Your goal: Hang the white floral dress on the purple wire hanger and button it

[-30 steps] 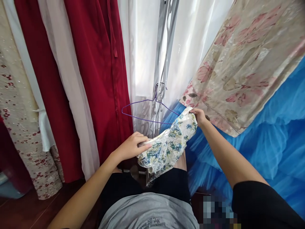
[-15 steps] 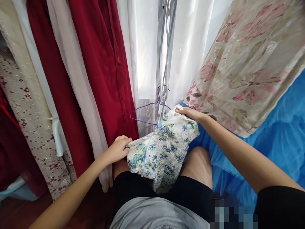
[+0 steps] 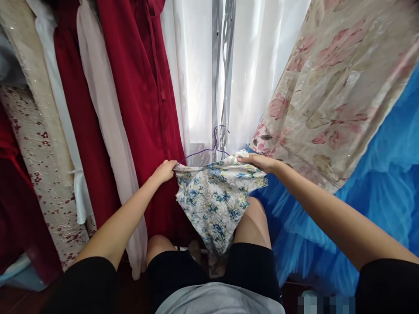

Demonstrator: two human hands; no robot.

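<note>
A white garment with blue and yellow flowers point(image 3: 212, 196) hangs stretched between my hands, above my lap. Closed on its upper left corner is my left hand point(image 3: 166, 171). My right hand point(image 3: 260, 161) pinches the upper right corner, thumb on top. Behind the garment's top edge rises a purple wire hanger point(image 3: 215, 146); its hook and upper arms show, while its lower part is hidden by the cloth. Whether the hanger is inside the garment I cannot tell.
Long red dresses point(image 3: 140, 87) and a pale pink one point(image 3: 101, 87) hang at left. White curtains point(image 3: 193, 78) stand straight ahead. To the right hang a floral dress point(image 3: 327, 100) and blue tulle point(image 3: 304, 226). A light blue basin point(image 3: 26, 277) sits low at left.
My left hand has moved up with its corner of the garment, so the top edge lies nearly level and the cloth is spread wider. The hanger's lower bar is now covered.
</note>
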